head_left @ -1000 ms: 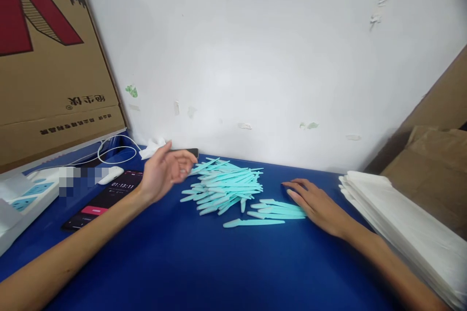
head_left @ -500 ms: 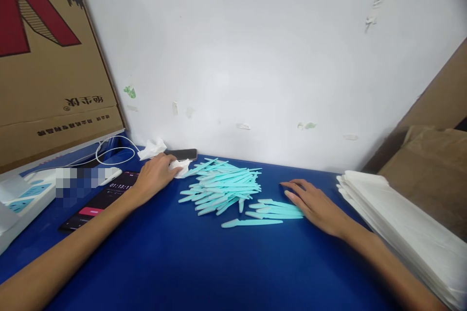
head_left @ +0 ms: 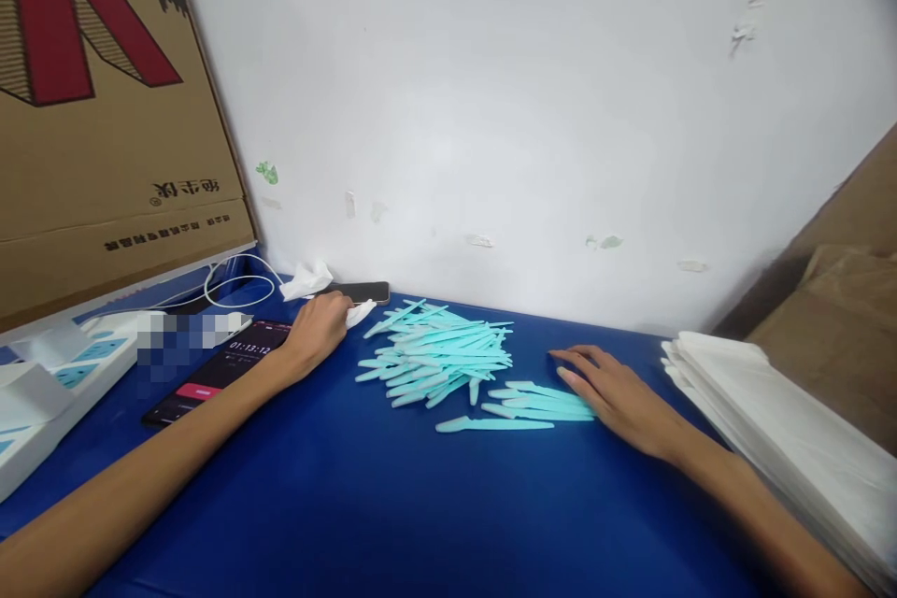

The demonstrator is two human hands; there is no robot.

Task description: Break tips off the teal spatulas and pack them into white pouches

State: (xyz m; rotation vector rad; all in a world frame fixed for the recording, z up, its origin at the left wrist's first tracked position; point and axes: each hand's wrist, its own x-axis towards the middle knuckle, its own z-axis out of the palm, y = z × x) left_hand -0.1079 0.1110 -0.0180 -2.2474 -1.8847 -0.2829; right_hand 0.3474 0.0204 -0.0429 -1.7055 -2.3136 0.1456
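Many turquoise eyebrow razors [head_left: 448,350] lie in a heap on the blue tabletop [head_left: 392,505]. A smaller row of razors [head_left: 536,404] sits in front of the heap to the right, with a single razor [head_left: 494,425] nearest me. My left hand [head_left: 319,334] is closed on a white tissue [head_left: 360,313], which pokes out past the fingers left of the heap. Resting on the table with fingers stretched out, my right hand [head_left: 609,392] is open beside the row. Its palm edge overlaps the ends of those razors.
A running-timer phone [head_left: 217,374] lies by my left forearm, and another dark phone [head_left: 368,291] by the wall. Crumpled tissue [head_left: 306,280], a white cable [head_left: 242,291] and a power strip [head_left: 77,374] are at left. Stacked white sheets [head_left: 777,420] stand right; a cardboard box [head_left: 119,159] rises left.
The view has turned slightly left. My left hand has drawn in over the tissue, so less of it shows. My right hand and the razors stay in place.
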